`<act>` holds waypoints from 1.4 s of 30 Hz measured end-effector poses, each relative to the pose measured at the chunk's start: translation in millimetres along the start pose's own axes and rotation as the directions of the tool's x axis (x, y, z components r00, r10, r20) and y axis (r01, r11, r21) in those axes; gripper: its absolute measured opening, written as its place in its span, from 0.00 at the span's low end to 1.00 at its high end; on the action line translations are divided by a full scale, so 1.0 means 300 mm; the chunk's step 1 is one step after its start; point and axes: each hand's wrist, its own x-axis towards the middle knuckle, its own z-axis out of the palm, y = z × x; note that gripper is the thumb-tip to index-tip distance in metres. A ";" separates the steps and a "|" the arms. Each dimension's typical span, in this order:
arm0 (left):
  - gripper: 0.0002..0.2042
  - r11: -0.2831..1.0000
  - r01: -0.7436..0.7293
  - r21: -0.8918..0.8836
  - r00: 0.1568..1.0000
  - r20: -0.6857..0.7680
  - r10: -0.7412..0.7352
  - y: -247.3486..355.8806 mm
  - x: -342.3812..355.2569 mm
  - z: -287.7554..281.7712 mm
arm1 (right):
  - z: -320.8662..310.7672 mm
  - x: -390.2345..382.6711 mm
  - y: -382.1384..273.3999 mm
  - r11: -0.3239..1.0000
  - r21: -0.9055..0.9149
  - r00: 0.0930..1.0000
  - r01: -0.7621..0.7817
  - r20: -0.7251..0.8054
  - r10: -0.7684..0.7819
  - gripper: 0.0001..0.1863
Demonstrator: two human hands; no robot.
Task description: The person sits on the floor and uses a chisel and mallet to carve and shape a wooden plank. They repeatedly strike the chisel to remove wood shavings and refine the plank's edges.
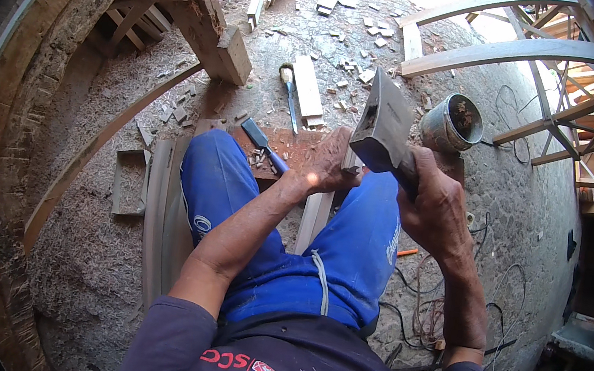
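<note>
My right hand (435,207) is wrapped round the handle of a hatchet (388,119), whose broad grey steel head is raised just right of my other hand. My left hand (329,166) is closed on a narrow piece of wood (351,163), partly hidden behind the hatchet head. Between my thighs lies a pale wooden bar (314,221), its far end under the left hand. A chisel with a blue handle (275,161) rests on the reddish-brown board (310,142) beside my left wrist. Beyond it lies another chisel-like tool (291,102) with a long blade.
A metal bucket (445,130) stands at the far right of the board. Wood offcuts (308,91) and chips litter the floor ahead. Curved wooden frames (509,57) stand at far right, a heavy timber (212,32) at far left. Cables (409,328) trail on the right.
</note>
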 end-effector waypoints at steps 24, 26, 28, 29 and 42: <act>0.25 0.456 0.624 -0.635 0.753 0.331 -0.569 -0.298 -0.281 0.387 | 0.479 -0.094 0.438 0.635 0.368 0.726 -0.680 0.219 0.652 0.23; 0.29 0.489 0.612 -0.622 0.755 0.276 -0.595 -0.300 -0.299 0.392 | 0.477 -0.070 0.444 0.575 0.277 0.638 -0.770 0.343 0.689 0.23; 0.28 0.507 0.651 -0.565 0.719 0.246 -0.650 -0.355 -0.323 0.411 | 0.490 -0.047 0.460 0.587 0.226 0.623 -0.778 0.403 0.671 0.22; 0.27 0.501 0.649 -0.573 0.719 0.246 -0.650 -0.359 -0.334 0.405 | 0.488 -0.038 0.460 0.596 0.208 0.622 -0.776 0.410 0.667 0.22; 0.40 0.756 0.572 -0.317 0.754 -0.159 -0.637 -0.219 -0.342 0.409 | 0.496 -0.015 0.486 0.548 0.325 0.637 -0.771 0.373 0.675 0.21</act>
